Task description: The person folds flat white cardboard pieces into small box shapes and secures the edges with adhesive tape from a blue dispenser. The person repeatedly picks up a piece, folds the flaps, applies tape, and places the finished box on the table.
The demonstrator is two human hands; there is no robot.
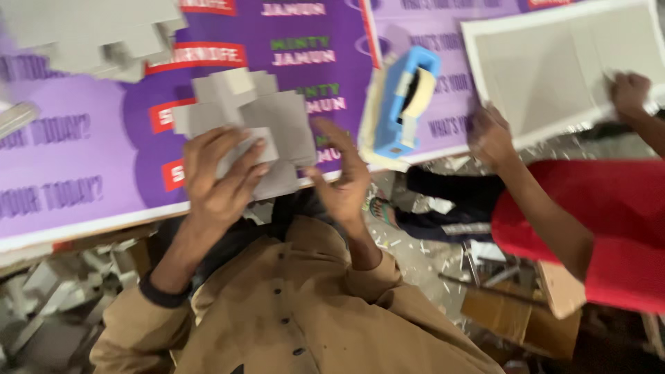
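My left hand point(220, 181), with a dark band on its wrist, grips a flat grey cardboard cutout point(270, 114) with stepped edges. It holds the piece up over the front edge of the purple printed table cover point(83, 159). My right hand point(344, 181) is raised just right of the cutout, fingers apart and palm turned toward it. Whether it touches the card's edge I cannot tell. My tan sleeves fill the lower middle of the view.
A blue tape dispenser point(405, 97) lies on the cover to the right. A stack of grey cutouts point(90, 34) sits at top left. A co-worker in a red top point(609, 228) presses both hands on a grey board point(554, 62). Paper scraps point(415, 256) litter the floor.
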